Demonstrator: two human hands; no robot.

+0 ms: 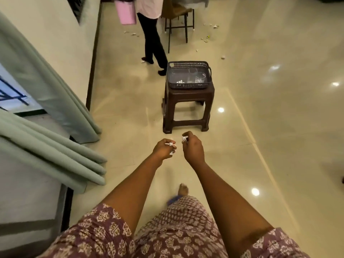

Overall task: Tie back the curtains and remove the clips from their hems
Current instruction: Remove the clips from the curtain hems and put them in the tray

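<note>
From my feed: left hand (163, 148) has its grip curled on small white clips (170, 144), hard plastic, one poking out near the knuckles, another lower by the little finger. Right hand (192, 148) pinches another white clip (184, 138) at the fingertips; it has dark print I can't read. Both hands hover over glossy cream floor tile (260, 90), well apart from the curtains (55, 131): sage-green matte cloth in deep soft folds at my left, hems at floor level. Ahead, a brown moulded plastic stool (188, 107) carries a dark perforated-rim tray (189, 64) with small white bits inside, too small to identify.
</note>
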